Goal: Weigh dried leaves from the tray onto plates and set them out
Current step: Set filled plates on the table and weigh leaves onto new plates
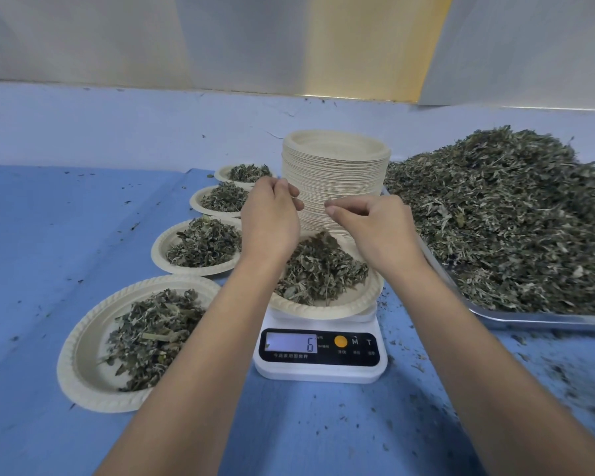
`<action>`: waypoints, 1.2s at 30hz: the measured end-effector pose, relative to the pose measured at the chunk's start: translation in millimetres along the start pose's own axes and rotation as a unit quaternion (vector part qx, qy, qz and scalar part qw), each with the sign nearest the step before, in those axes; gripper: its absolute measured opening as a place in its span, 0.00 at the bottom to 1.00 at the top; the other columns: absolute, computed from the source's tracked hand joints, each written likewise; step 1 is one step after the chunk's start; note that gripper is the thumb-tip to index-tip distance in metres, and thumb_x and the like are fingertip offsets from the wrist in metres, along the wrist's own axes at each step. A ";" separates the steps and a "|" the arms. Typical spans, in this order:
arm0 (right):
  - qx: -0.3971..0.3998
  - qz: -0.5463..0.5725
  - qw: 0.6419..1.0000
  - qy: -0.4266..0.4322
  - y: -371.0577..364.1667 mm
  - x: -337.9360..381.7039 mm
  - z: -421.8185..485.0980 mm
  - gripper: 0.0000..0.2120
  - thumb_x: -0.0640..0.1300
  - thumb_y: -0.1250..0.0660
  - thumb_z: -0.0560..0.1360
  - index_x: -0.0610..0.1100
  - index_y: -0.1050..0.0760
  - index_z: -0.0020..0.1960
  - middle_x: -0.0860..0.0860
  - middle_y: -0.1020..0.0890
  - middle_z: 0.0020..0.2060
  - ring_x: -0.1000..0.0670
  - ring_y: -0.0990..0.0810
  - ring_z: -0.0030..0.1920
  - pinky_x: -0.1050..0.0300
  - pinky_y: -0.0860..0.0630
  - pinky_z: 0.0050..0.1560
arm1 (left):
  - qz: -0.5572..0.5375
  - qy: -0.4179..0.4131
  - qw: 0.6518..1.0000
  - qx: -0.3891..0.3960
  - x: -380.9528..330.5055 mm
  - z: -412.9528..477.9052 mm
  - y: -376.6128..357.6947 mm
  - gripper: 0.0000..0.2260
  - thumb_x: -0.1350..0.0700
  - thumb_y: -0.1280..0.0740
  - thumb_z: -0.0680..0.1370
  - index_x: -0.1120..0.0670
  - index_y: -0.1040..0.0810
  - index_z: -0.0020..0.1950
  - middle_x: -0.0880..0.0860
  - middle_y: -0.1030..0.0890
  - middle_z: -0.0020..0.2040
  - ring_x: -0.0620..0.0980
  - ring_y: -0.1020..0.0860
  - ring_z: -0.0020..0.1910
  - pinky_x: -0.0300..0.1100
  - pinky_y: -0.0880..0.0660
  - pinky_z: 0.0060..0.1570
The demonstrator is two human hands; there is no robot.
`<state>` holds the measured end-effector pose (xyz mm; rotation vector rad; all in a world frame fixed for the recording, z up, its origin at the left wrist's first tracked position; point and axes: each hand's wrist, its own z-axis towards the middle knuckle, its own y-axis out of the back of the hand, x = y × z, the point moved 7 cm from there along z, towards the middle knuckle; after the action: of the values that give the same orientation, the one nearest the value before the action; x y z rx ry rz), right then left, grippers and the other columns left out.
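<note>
Head view: left hand (270, 218) and right hand (378, 228), grips narrow, partly block the plate stack (337, 173).

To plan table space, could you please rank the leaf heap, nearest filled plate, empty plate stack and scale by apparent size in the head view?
1. leaf heap
2. nearest filled plate, enlarged by closeness to the camera
3. empty plate stack and scale: look alike, partly covered, so unranked
</note>
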<state>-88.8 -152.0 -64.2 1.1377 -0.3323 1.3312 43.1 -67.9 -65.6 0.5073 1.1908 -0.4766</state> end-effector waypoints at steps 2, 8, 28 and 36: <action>-0.008 0.018 1.000 -0.004 2.2 0.4 1.6 0.06 0.45 0.30 0.74 0.47 0.16 0.50 0.62 0.18 0.37 0.67 0.24 0.37 0.74 0.28 0.43 | 0.002 -0.001 1.000 0.002 0.2 0.1 -0.8 0.13 0.56 0.47 0.83 0.52 0.29 0.42 0.49 0.22 0.38 0.48 0.25 0.40 0.48 0.27 0.50; 0.008 0.054 0.998 -0.014 -1.6 1.8 0.8 0.05 0.43 0.30 0.74 0.48 0.16 0.48 0.59 0.17 0.36 0.63 0.23 0.36 0.62 0.23 0.48 | 0.019 -0.020 0.999 0.016 -3.1 -2.0 -4.3 0.12 0.56 0.47 0.83 0.52 0.29 0.42 0.48 0.22 0.37 0.44 0.27 0.36 0.43 0.30 0.44; 0.008 0.059 0.998 -0.002 -0.2 7.6 -2.6 0.09 0.43 0.32 0.75 0.56 0.21 0.40 0.59 0.18 0.35 0.60 0.21 0.38 0.57 0.21 0.49 | 0.044 -0.046 0.997 0.032 -11.5 -7.3 -4.6 0.12 0.55 0.45 0.82 0.54 0.22 0.50 0.49 0.18 0.41 0.48 0.22 0.46 0.47 0.27 0.54; 0.001 0.090 0.996 -0.016 -1.6 -1.0 -0.3 0.14 0.34 0.35 0.75 0.53 0.20 0.47 0.59 0.17 0.42 0.59 0.19 0.48 0.58 0.23 0.58 | 0.050 -0.042 0.997 0.037 -3.3 -0.1 0.9 0.16 0.63 0.41 0.80 0.52 0.27 0.66 0.48 0.17 0.51 0.44 0.23 0.56 0.40 0.29 0.59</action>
<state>-87.8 -152.1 -65.9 1.1537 -0.4653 1.4713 42.6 -66.9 -62.4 0.6025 1.0652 -0.4537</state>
